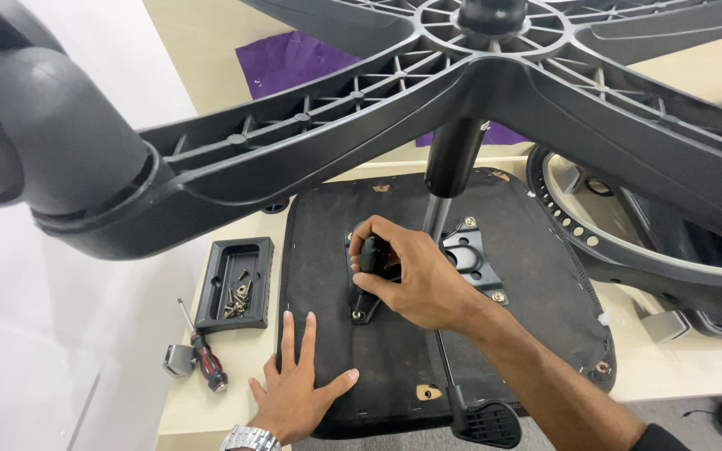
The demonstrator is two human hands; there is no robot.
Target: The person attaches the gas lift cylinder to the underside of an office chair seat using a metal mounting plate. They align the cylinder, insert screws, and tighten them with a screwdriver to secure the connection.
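Note:
An upturned black office chair seat (pixel 528 276) lies on a pale table (pixel 695 367). Its gas column (pixel 453 159) rises from the metal mechanism plate (pixel 470 255) up to the black star base (pixel 495 75), which fills the top of the view with a caster (pixel 52 125) at the left. My right hand (pixel 415 280) is shut on a black tool handle (pixel 371 255) held upright over the plate. My left hand (pixel 298 392) lies flat and open on the seat's near left corner, a metal watch (pixel 248 438) on the wrist.
A small black tray (pixel 215 284) holding several screws sits left of the seat. A red-and-black screwdriver (pixel 204 355) lies by the table's left edge. The chair's backrest frame (pixel 628 242) rests to the right. A black lever paddle (pixel 486 422) sticks out at the front. Purple cloth (pixel 294 63) lies behind.

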